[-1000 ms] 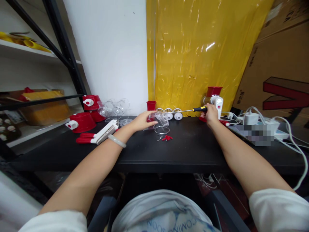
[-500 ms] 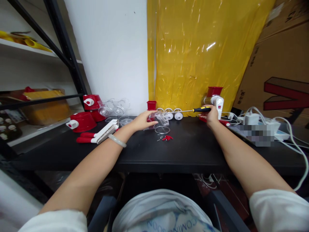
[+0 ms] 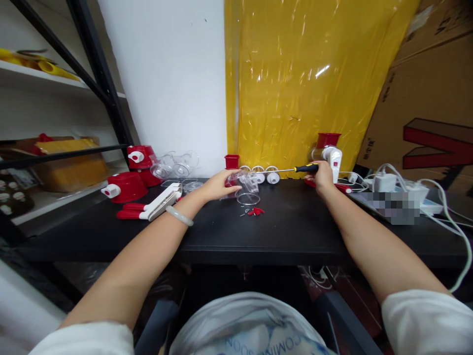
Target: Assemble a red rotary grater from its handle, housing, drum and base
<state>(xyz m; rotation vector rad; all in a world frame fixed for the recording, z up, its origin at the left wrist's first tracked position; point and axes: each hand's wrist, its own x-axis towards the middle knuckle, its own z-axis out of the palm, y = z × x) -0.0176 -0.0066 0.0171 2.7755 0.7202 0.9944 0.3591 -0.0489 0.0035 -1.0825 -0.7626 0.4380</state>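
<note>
My left hand (image 3: 223,184) is closed round a clear plastic part (image 3: 248,183) with a round open rim, which rests on the black table (image 3: 221,231). A screwdriver (image 3: 306,168) with a black and yellow handle is gripped in my right hand (image 3: 320,175). Its long shaft lies level and points left, with the tip at the clear part; the exact contact is too small to make out. Just in front of the clear part lie a small red piece (image 3: 256,211) and several tiny screws (image 3: 244,212).
Red housings (image 3: 127,187), clear cups (image 3: 182,165) and a red-and-white handled piece (image 3: 162,201) stand at left. White round parts (image 3: 272,176) line the back. At right are a white device with a red hopper (image 3: 328,140), a blurred-out flat object (image 3: 393,204) and white cables (image 3: 449,197).
Almost nothing differs. My right hand and the screwdriver handle have shifted very slightly; my left hand keeps its hold on the clear part.
</note>
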